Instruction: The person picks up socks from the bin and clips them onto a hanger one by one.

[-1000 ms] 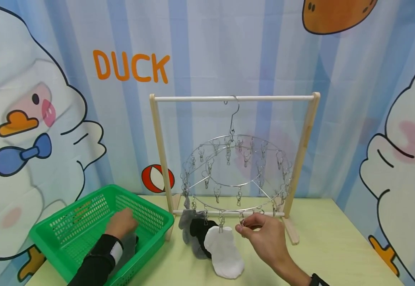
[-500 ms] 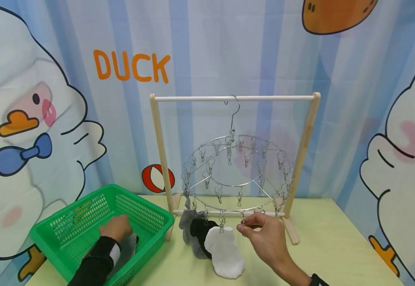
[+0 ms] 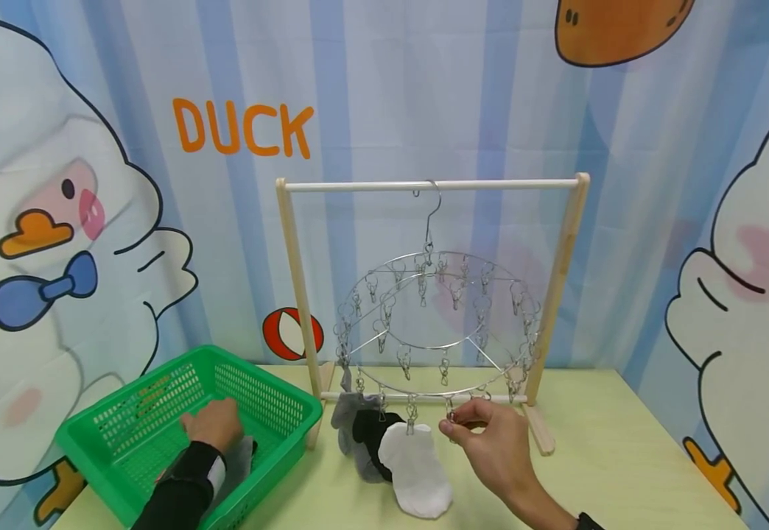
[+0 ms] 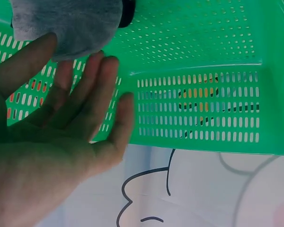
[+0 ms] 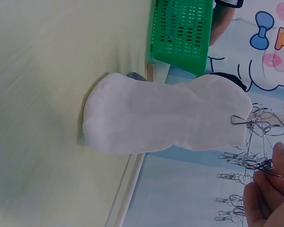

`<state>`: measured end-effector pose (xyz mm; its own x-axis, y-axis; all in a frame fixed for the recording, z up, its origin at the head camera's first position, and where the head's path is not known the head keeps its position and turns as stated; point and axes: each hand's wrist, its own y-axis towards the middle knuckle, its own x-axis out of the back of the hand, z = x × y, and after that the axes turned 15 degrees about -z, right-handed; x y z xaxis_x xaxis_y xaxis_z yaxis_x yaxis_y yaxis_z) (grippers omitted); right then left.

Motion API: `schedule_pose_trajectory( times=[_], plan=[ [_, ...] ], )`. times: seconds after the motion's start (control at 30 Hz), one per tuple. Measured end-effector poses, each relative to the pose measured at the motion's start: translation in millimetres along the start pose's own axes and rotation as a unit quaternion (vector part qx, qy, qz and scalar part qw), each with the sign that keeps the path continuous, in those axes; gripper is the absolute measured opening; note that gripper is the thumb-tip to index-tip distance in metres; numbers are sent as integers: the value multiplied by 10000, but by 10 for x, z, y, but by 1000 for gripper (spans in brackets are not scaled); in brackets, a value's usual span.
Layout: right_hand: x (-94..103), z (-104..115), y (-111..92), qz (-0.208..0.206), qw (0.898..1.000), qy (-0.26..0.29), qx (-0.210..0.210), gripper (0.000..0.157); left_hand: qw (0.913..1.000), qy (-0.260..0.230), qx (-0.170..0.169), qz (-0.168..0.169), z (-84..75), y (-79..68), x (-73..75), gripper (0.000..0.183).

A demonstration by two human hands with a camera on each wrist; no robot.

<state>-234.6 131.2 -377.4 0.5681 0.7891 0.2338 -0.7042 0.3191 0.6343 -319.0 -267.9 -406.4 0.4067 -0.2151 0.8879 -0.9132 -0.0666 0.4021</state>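
Observation:
My left hand [image 3: 215,425] is down inside the green basket [image 3: 268,478]. In the left wrist view its fingers are loosely bent beside a grey sock [image 4: 68,23], with nothing gripped; the thumb overlaps the sock's edge, and I cannot tell whether it touches. My right hand [image 3: 500,442] pinches a wire clip [image 5: 261,164] at the front rim of the round metal hanger [image 3: 394,383]. Just left of that hand a white sock [image 3: 418,475] hangs from another clip. Behind it hang a black sock [image 3: 366,427] and grey cloth [image 3: 348,419], partly hidden.
A wooden stand [image 3: 566,272] with a white top bar [image 3: 358,186] carries the hanger by its hook. Several clips dangle around the rings. All stands on a pale yellow table [image 3: 597,456], before a duck-print curtain [image 3: 391,88].
Inside the basket, my left hand has shifted slightly left, showing more of the grey sock. My right hand stays at the same clip.

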Motion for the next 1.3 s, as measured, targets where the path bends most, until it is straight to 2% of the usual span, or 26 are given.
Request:
schedule_pose_trajectory(
  times=[0.3, 0.5, 0.7, 0.8, 0.93, 1.07, 1.13, 1.3],
  plan=[
    [16, -9, 10, -77, 9998, 156, 92, 21, 9984, -240, -491, -139, -64, 50, 60, 27],
    [13, -3, 14, -104, 9997, 205, 99, 21, 9977, -194, -617, -179, -226, 148, 276, 28],
    [16, 2, 21, -163, 9994, 285, 144, 21, 9930, -267, -1042, -494, -596, 167, 504, 33],
    [11, -3, 20, -210, 9990, 365, 160, 22, 9911, -212, -1208, -516, -809, 138, 598, 21],
    [12, -17, 15, -245, 9985, 464, 167, 23, 9866, -224, -1505, -590, -1119, 18, 732, 5],
    [17, -22, 22, -269, 9986, 427, 164, 23, 9745, -284, -2105, -722, -1424, -153, 873, 5],
    [21, -17, 26, -255, 9988, 403, 139, 22, 9688, -271, -2364, -688, -1559, -227, 933, 7],
    [25, 0, 30, -182, 9990, 410, 14, 21, 9637, -328, -2645, -177, -1824, -374, 998, 13]
  ],
)
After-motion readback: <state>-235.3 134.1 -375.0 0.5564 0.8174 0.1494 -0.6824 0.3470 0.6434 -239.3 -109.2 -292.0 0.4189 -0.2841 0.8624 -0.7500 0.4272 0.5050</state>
